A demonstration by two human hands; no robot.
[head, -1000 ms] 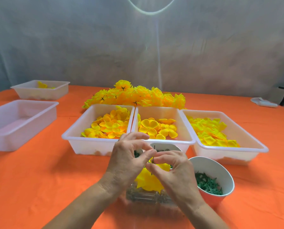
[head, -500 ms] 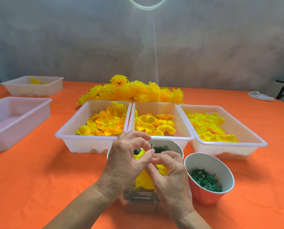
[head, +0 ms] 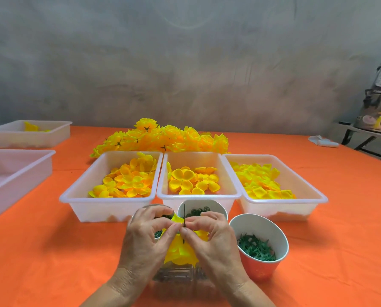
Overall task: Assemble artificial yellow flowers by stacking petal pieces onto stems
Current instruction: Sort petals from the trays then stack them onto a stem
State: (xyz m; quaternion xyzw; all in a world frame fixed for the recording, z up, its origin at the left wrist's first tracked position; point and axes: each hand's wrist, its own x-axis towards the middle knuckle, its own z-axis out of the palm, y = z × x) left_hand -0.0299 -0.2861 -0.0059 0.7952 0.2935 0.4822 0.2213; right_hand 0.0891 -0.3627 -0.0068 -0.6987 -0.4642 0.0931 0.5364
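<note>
**A:** Start with your left hand (head: 147,238). What is it doing?

**B:** Your thumb and forefinger are pinched together on the yellow petal piece (head: 180,251), at its upper left edge. The other fingers curl loosely above.

**A:** And where does the stem lie from those fingertips?

**B:** Just to their right, touching or nearly so. The thin dark stem (head: 184,214) stands close to upright, its long axis running from the pinch straight up, away from you. Its free end pokes above both sets of fingertips, in front of the white cup of green rings (head: 201,211).

**A:** So the petals sit where?

**B:** Below your fingertips and towards you. The stacked yellow bloom hangs under the pinch, between your two palms, over a clear plastic holder (head: 180,274) on the orange table (head: 52,251).

**A:** Now my right hand (head: 209,238).

**B:** It mirrors the left: thumb and forefinger closed on the stem and the petal's right edge. Both hands are equally near; the stem runs through the gap where your fingertips meet.

**A:** What does the next move hang on?

**B:** On that upright axis, I'd judge. Anything added must slide down along the stem towards your fingers. If it is a green piece, the red cup of green leaf pieces (head: 257,249) lies just right of your right hand, so that hand is nearer. Further petals lie beyond your fingertips in the three white trays (head: 109,199).
</note>
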